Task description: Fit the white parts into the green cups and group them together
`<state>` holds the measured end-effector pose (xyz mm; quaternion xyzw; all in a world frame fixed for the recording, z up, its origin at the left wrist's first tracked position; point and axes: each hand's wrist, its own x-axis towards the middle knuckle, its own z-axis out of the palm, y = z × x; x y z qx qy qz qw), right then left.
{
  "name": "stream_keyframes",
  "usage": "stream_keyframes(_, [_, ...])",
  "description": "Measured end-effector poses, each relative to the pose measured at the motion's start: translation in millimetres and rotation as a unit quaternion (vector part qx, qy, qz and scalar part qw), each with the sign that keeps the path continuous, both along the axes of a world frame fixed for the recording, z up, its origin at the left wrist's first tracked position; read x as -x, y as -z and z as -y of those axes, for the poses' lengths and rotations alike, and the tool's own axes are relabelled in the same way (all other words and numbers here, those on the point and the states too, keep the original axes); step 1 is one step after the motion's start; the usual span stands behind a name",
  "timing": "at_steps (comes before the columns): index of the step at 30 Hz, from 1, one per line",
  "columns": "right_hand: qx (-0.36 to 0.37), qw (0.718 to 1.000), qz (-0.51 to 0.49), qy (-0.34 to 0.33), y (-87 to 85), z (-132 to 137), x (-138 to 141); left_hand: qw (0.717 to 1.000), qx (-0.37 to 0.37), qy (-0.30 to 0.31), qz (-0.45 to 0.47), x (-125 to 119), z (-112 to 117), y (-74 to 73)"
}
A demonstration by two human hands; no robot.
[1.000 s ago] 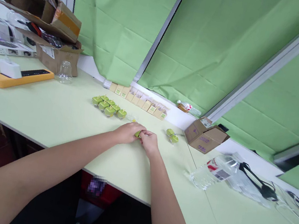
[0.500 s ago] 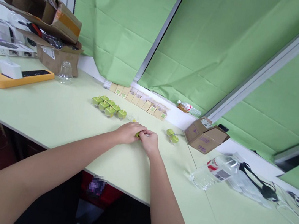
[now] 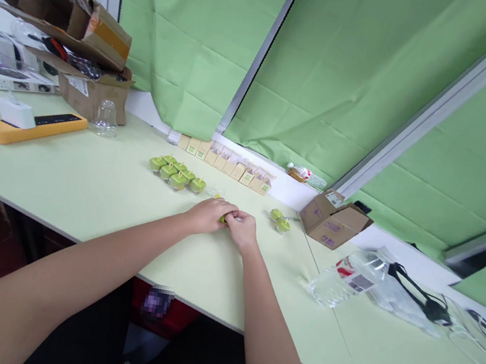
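Note:
Above the middle of the table, my left hand and my right hand meet with fingers closed on a small green piece. My fingers cover most of it, and its exact kind is hidden. Just beyond my left hand are some small clear pieces with a bit of yellow. To the left, a cluster of small green-topped clear containers stands close together, each with a pale nub on top. Two more green-topped containers sit to the right of my right hand.
Small open cardboard boxes line the back of the table. At right are a carton, a large clear bottle and black straps. A yellow power strip, a clear plastic jar and stacked boxes occupy the left.
Hardly anything differs. Both hands stay together around the small green piece, with only a very slight shift of the view.

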<state>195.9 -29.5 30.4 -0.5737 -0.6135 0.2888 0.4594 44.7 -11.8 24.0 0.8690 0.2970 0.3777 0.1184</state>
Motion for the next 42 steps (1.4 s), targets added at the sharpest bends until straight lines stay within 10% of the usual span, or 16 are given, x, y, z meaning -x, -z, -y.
stream_keyframes(42, [-0.017,0.984,0.149,0.092,5.9,-5,-9,0.984,0.127,-0.126,0.012,21,-20,12.0])
